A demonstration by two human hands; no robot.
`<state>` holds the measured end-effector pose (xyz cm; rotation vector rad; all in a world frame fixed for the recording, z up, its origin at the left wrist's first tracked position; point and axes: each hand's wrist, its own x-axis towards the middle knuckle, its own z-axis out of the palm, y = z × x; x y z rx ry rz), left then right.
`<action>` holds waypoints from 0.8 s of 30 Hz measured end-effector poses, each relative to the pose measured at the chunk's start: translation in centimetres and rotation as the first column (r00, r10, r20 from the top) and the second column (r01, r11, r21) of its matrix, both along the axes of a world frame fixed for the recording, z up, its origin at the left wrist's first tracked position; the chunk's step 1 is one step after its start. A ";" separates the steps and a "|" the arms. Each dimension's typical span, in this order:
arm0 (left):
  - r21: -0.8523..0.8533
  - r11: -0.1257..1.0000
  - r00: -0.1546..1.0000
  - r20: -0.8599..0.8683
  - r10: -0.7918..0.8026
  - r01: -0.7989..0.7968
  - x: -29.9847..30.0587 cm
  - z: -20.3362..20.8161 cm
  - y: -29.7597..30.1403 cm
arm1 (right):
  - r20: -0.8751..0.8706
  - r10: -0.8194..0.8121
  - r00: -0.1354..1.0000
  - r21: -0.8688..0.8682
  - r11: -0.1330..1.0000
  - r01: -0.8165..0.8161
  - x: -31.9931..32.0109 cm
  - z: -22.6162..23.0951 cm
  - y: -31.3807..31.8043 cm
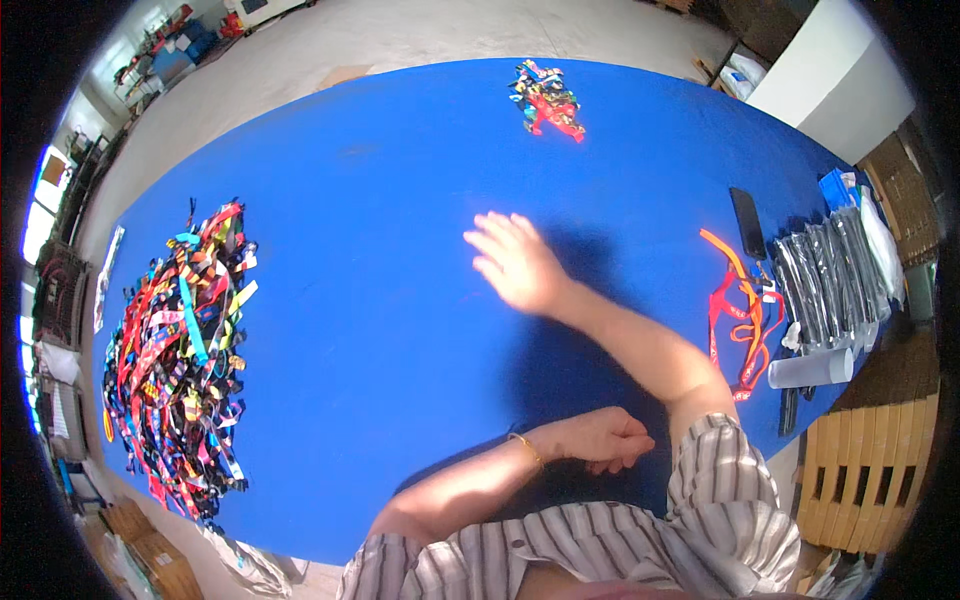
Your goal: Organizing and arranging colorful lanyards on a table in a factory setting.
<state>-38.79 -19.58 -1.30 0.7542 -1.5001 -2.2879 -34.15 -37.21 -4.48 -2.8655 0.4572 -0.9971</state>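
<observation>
My right hand (515,262) is stretched over the middle of the blue table (380,300), palm down, fingers spread and holding nothing. Its shadow falls on the cloth to its right. Close to my body, my left hand (603,440) is curled into a loose fist, with nothing visible in it. A thin yellow bracelet (527,451) circles the left wrist. A big heap of colourful patterned straps (180,360) covers the left side of the table. At the far edge lies a smaller bunch of straps (548,98), apart from both hands.
On the right lie a red and orange strap (745,325), a black phone-like slab (747,222), a row of dark plastic-wrapped packs (830,265) and a whitish cylinder (811,369). A white pillar (835,85) stands beyond the far right edge. Yellowish slatted crates (868,470) stand at the lower right.
</observation>
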 end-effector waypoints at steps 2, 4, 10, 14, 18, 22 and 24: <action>-0.002 0.999 0.999 -0.013 0.042 -0.042 0.6 -0.6 0.3 | -0.025 0.060 0.998 0.077 0.995 -0.058 1.0 1.4 3.8; -0.002 0.996 0.995 -0.034 0.093 -0.093 0.2 -0.5 0.4 | -0.055 0.062 0.997 0.051 0.997 -0.059 1.1 2.3 4.2; -0.195 0.981 0.997 -0.073 -0.002 -0.012 0.7 0.1 0.4 | -0.153 -0.099 0.983 0.052 0.993 0.108 -0.1 1.3 4.7; -0.208 0.978 0.999 -0.034 0.022 -0.029 2.3 0.9 1.9 | -0.204 -0.088 0.975 0.130 0.985 0.116 -0.2 1.3 4.7; -0.368 0.859 0.905 0.096 0.415 -0.356 6.7 0.6 1.7 | -0.215 -0.162 0.963 0.131 0.972 0.193 -0.1 1.1 6.5; -0.527 0.093 0.317 -0.353 0.881 -0.844 10.6 -2.3 1.7 | -0.287 -0.293 0.912 0.078 0.942 0.327 -0.6 -0.2 9.3; -0.261 0.068 0.127 -0.217 0.968 -0.963 12.3 -3.0 2.2 | -0.235 -0.257 0.937 0.044 0.961 0.275 -1.4 -0.3 12.0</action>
